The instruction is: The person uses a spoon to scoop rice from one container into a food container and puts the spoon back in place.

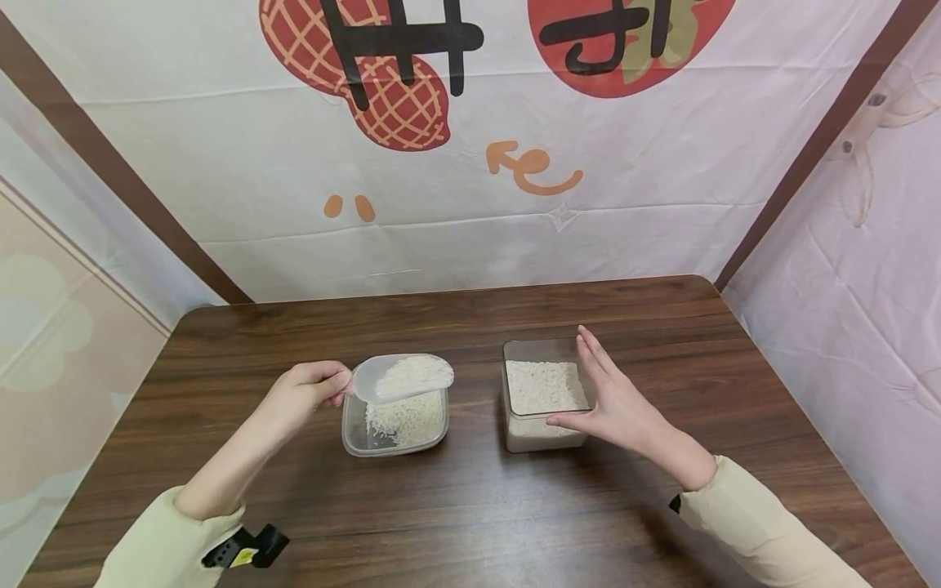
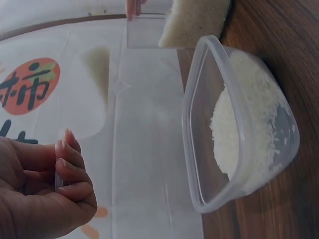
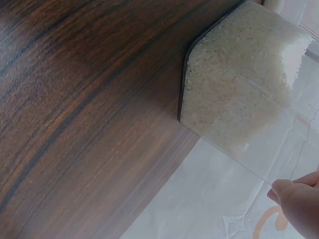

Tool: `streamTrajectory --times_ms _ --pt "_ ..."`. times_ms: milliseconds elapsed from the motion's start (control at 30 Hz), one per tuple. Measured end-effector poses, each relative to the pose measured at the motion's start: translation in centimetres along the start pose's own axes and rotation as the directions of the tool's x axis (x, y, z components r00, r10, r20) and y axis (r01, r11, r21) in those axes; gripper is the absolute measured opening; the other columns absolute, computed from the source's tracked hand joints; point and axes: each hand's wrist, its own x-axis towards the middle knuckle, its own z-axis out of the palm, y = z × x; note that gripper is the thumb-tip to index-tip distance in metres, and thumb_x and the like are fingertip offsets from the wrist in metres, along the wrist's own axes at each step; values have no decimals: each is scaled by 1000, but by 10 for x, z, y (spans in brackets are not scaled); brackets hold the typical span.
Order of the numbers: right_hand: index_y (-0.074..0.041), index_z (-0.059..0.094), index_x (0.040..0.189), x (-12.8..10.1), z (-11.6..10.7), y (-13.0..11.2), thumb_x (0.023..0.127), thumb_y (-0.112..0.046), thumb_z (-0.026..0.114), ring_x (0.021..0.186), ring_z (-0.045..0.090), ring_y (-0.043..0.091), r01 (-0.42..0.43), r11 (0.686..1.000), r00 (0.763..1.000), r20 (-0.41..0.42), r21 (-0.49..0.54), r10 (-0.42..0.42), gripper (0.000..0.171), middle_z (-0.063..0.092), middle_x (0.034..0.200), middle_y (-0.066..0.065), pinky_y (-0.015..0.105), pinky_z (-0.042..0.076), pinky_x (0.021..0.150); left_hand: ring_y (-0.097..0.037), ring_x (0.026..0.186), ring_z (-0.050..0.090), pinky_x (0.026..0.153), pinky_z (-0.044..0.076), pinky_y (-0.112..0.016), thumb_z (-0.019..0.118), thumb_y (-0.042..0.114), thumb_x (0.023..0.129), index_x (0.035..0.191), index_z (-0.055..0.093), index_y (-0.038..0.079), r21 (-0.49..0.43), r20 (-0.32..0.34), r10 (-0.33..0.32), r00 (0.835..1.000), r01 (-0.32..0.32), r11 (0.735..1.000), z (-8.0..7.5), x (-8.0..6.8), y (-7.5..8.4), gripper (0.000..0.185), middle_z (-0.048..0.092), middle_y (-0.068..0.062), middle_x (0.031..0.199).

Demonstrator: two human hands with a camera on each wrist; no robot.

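My left hand pinches the handle of a translucent scoop heaped with white rice. The scoop is above a small clear plastic tub partly filled with rice; in the left wrist view the tub's rim shows close beside the hand. My right hand spans the near right corner of a square clear container of rice. Its thumb rests at the front rim and its straight fingers lie along the right side. In the right wrist view the thumb touches the container's edge.
Both containers stand on a dark wood-grain table, a short gap between them. Behind the table hangs a white printed cloth. More cloth hangs at the left and right sides.
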Motion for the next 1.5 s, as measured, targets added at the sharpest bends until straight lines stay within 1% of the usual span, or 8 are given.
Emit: streamTrajectory --times_ms 200,300,667,767,867,1000,1133,1500 --pt "0 11 144 0 0 1 66 -56 72 133 23 32 1 1000 1000 2 8 -1 113 4 152 5 47 30 100 -6 65 44 62 39 -24 42 3 93 80 55 -10 -44 -17 -12 1000 11 999 -6 -2 -7 23 47 -1 67" --pt "-1 11 144 0 0 1 66 -56 72 133 23 33 -1 1000 1000 2 9 1 113 5 152 6 48 30 100 -6 64 44 62 39 -23 41 3 93 80 55 -12 -58 -18 -20 1000 19 998 -10 -4 -11 23 47 0 67" --pt "-3 9 144 0 -1 1 66 -58 70 133 22 32 -14 1000 1000 16 17 14 113 3 152 3 48 29 100 -9 65 43 62 35 -25 41 9 94 78 55 -6 -10 -22 -106 994 106 994 -19 -11 -21 26 46 0 66" --pt "-3 9 144 0 -1 1 66 -58 70 133 23 32 -16 1000 1000 17 19 16 113 3 152 3 48 30 100 -10 64 43 61 34 -25 42 11 94 77 56 -4 25 -34 -124 992 125 992 -20 -13 -23 27 46 0 66" --pt "-2 10 144 0 -1 0 66 -57 71 133 23 32 -15 1000 1000 16 19 15 113 3 152 4 48 30 100 -10 65 43 60 34 -26 42 14 93 76 58 0 88 -53 -136 989 141 986 -21 -14 -24 27 47 1 66" --pt "-2 10 144 0 -1 0 66 -56 72 133 23 32 -13 1000 1000 15 23 13 113 3 152 4 47 30 100 -8 66 45 61 35 -25 44 16 92 76 60 3 178 -77 -143 987 154 972 -22 -16 -27 26 51 0 68" --pt "-3 10 144 0 -1 0 66 -55 72 133 23 32 -11 1000 1000 13 23 11 113 4 152 4 47 30 101 -7 67 45 63 35 -26 46 17 91 77 62 5 234 -90 -147 985 164 958 -23 -17 -30 24 54 0 69" --pt "-1 10 144 0 -1 -1 66 -57 71 133 22 31 -15 1000 1000 15 12 15 113 4 152 5 47 30 101 -10 64 42 59 32 -28 45 18 92 76 62 9 309 -98 -130 987 155 938 -24 -19 -39 26 52 1 67"
